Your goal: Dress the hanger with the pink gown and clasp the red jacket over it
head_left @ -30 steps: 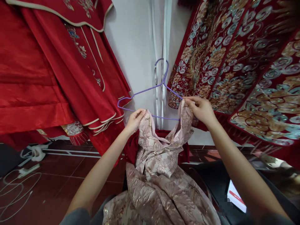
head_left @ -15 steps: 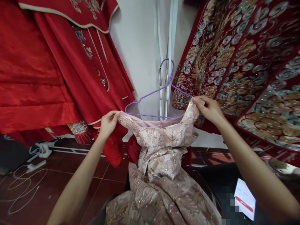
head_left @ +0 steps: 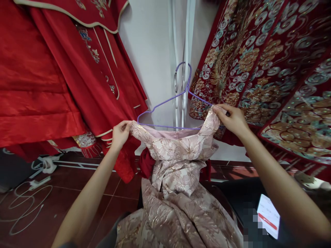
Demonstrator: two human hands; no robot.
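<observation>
Your left hand (head_left: 121,135) and right hand (head_left: 232,120) pinch the pink-gold floral brocade dress (head_left: 178,148). Thin purple hanger (head_left: 187,88): right end covered, left bare.

shiny pink dress (head_left: 178,148) | gold lines, leafy shapes, neck stretched wide, skirt bunched up near | purple hanger (head_left: 187,89) | far side, hook up, left end bare, right end at right strap
</observation>
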